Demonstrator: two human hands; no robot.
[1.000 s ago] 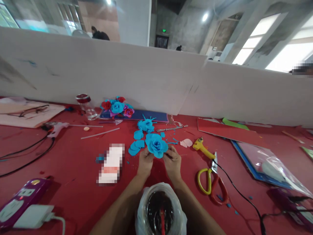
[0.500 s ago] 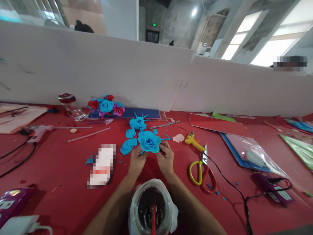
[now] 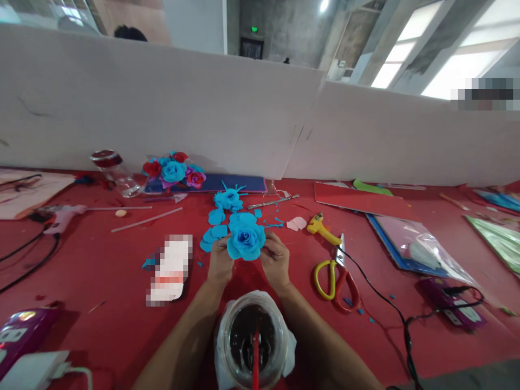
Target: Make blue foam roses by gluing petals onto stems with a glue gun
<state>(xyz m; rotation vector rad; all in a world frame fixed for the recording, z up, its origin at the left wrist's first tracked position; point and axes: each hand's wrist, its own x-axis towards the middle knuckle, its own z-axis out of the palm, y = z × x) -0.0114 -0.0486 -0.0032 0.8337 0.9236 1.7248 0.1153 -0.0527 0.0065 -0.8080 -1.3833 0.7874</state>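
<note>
A blue flower [image 3: 246, 238] with layered, curled petals is held between my two hands. My left hand [image 3: 221, 260] grips its left side, the fingertips partly hidden behind the petals. On the right edge, my right hand [image 3: 276, 257] pinches a petal between thumb and bent fingers. Just beyond lies another blue flower piece [image 3: 228, 199] with thin strips sticking up. Loose blue petals [image 3: 211, 236] rest on the red table [image 3: 122, 271] left of the held flower. Pale pink petals [image 3: 296, 223] lie to the right.
A cup with a red straw [image 3: 255, 341] stands between my forearms. Scissors [image 3: 335, 281] and a yellow glue gun [image 3: 323, 227] with a black cable lie right. A pixelated phone-like object [image 3: 170, 271], pink glue gun [image 3: 65, 216], glass bottle [image 3: 117, 173] and flower bunch [image 3: 174, 171] are left.
The held flower has come slightly lower and nearer, and more upper petals show. My left hand has shifted a little left. The camera view has tilted slightly.
</note>
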